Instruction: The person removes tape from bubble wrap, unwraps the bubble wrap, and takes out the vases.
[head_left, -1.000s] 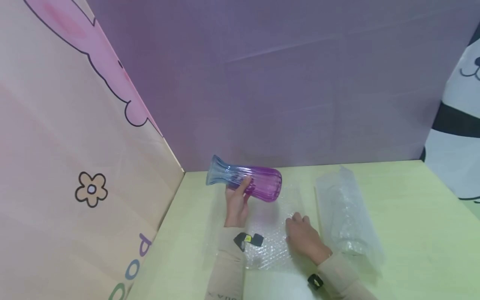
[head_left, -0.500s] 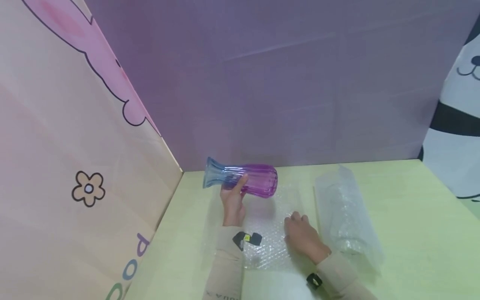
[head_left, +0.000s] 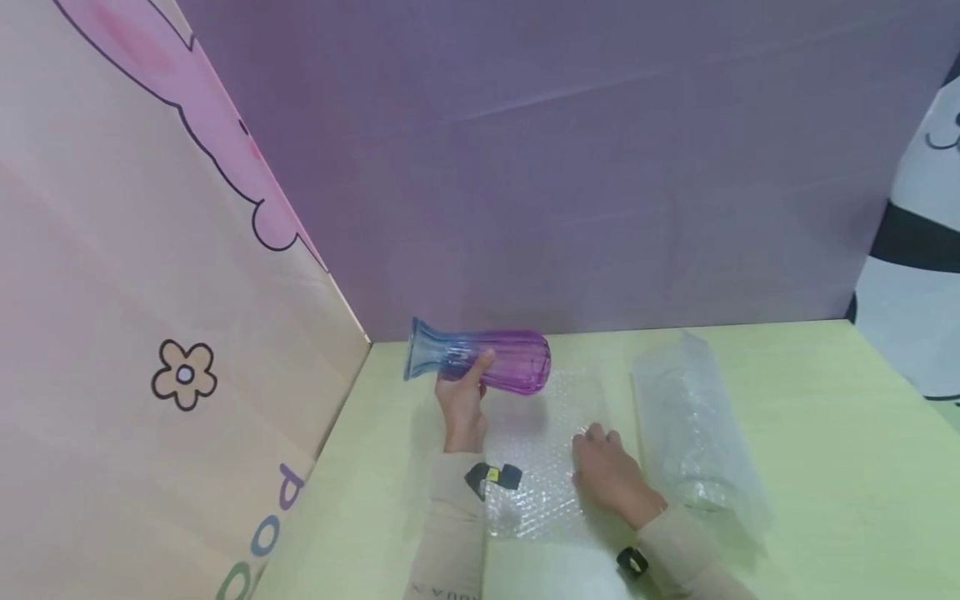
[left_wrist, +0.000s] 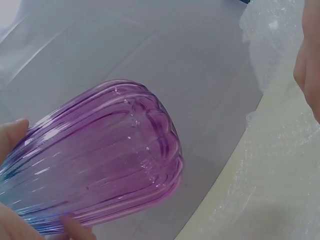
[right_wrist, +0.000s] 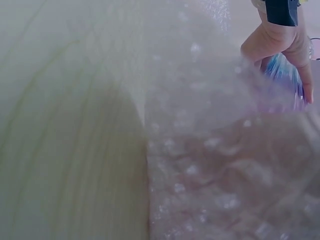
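Observation:
My left hand [head_left: 462, 408] grips a ribbed glass vase [head_left: 517, 362], blue at its flared mouth and purple toward the base. The vase lies on its side in the air above a sheet of bubble wrap [head_left: 532, 475], mouth to the left. Its rounded purple base fills the middle of the left wrist view, with the thumb on the near part of the body. At the sheet's right edge my right hand [head_left: 606, 471] pinches the wrap with bent fingers. In the right wrist view the clear bubble wrap [right_wrist: 185, 100] overlaps much of the scene and blurs what lies behind it.
To the right of my right hand lies a clear bubble-wrap bundle [head_left: 690, 425] with a glass-like shape inside. The pale yellow-green table [head_left: 825, 433] ends at a purple back panel [head_left: 570, 167]. A printed side panel [head_left: 247, 333] borders it on the left.
The vase in my left hand has shifted slightly left and turned more level, its base end rising a little. My right hand and the bubble wrap have stayed in place.

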